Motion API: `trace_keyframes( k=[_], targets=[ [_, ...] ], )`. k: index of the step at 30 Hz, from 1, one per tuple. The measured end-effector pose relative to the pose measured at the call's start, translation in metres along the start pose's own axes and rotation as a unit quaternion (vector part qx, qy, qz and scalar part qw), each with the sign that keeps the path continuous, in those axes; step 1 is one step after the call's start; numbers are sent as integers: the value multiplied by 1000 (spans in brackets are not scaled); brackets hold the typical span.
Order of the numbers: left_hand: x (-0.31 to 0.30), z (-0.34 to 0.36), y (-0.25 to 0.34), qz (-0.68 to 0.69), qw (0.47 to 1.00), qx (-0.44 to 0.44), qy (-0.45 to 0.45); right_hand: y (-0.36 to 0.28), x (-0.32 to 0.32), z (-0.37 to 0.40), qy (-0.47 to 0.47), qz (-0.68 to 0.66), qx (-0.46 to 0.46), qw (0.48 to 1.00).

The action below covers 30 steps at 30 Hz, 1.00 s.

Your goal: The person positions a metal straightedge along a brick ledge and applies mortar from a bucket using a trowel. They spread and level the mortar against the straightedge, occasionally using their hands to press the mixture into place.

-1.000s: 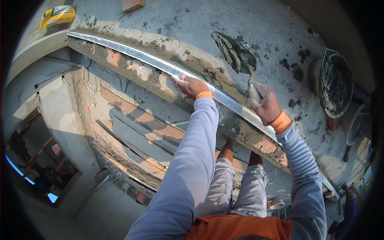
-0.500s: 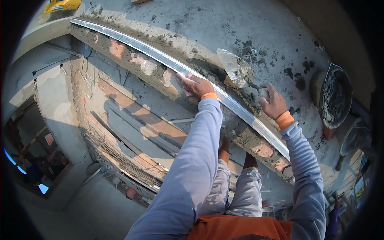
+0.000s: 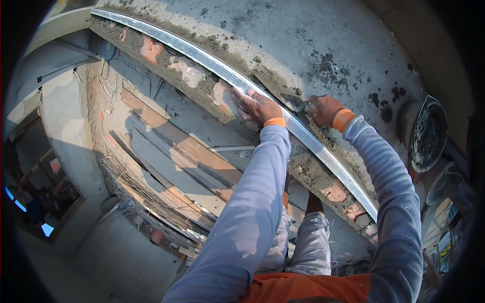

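A long metal straightedge (image 3: pixel 177 49) lies along the edge of a raised brick-and-mortar ledge (image 3: pixel 197 91). Near its middle, my left hand (image 3: pixel 258 108) holds the bar from the outer side, thumb on top and fingers against its edge. My right hand (image 3: pixel 326 110) is closed around the handle of a trowel (image 3: pixel 283 97), on the bar's inner side. The trowel's blade is tilted and seen nearly edge-on, low against the wet mortar (image 3: pixel 268 76) beside the bar. The handle is mostly hidden by my fingers.
A bucket (image 3: pixel 427 134) with grey mortar stands to the right, with another container (image 3: pixel 440 182) below it. Mortar crumbs (image 3: pixel 328 65) dot the concrete surface. Down on the outer side lie wooden planks (image 3: pixel 187 141) and a bundle of thin rods (image 3: pixel 146 189).
My right hand has brought the trowel left and down to the mortar by the bar, turning its blade from face-up to nearly edge-on. My left hand stays on the straightedge.
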<state>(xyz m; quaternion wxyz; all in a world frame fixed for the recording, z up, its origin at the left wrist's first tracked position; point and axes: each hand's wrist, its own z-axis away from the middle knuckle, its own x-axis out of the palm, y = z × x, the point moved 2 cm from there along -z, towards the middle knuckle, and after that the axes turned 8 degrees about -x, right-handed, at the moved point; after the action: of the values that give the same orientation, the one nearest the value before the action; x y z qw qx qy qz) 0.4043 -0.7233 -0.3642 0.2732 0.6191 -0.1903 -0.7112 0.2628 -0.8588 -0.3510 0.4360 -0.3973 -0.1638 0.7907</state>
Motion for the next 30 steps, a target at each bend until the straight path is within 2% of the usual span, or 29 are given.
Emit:
trace_keyframes(
  k=[3, 5, 7, 9, 11, 12, 13, 15, 17, 18, 20, 21, 24, 25, 27, 28, 30],
  targets=[
    [-2, 2, 1, 12, 1000, -2, -1, 6, -14, 5, -20, 7, -47, 999],
    [-3, 3, 5, 96, 994, -43, -27, 5, -29, 18, -88, -35, -70, 993],
    [-4, 4, 2, 76, 996, -34, -37, 15, -33, 29, -86, -59, -68, 992],
    [-6, 4, 3, 21, 1000, -15, -2, 28, -30, 36, -84, -87, -68, 990],
    [-7, 3, 4, -10, 1000, -15, 2, 37, -27, 39, -35, -123, -80, 989],
    [-8, 5, 3, -35, 999, -17, 3, 40, -21, 31, -36, -160, -45, 985],
    [-6, 5, 0, -37, 999, -18, 1, 34, -21, 21, -38, -162, -44, 985],
    [-2, 2, -2, 56, 998, -15, -12, 13, -28, -12, 42, -101, -47, 993],
    [-1, 0, -5, 36, 999, -1, -8, -3, -19, -49, 84, -27, -61, 994],
    [3, -2, -12, 57, 998, -11, -17, -14, -20, -59, 84, -30, -60, 994],
    [3, -4, -24, 72, 997, -22, -28, -30, -20, -68, 3, 45, -35, 998],
    [3, -3, -25, 50, 998, -14, -22, -28, -23, -61, 2, 45, -32, 998],
    [2, 0, -12, 46, 999, -15, -22, -18, -28, -22, 20, 23, -118, 993],
    [-1, 2, -6, 55, 998, -23, -25, -15, -32, -8, 19, 27, -116, 993],
    [-5, 4, 0, 48, 999, -11, -16, -6, -38, 15, -9, -59, -90, 994],
    [-5, 3, 0, 18, 1000, -8, -12, -4, -38, 20, 19, -82, -94, 992],
    [-5, 2, -4, -28, 1000, -5, -13, 6, -28, 5, 24, -55, -65, 996]
  ],
)
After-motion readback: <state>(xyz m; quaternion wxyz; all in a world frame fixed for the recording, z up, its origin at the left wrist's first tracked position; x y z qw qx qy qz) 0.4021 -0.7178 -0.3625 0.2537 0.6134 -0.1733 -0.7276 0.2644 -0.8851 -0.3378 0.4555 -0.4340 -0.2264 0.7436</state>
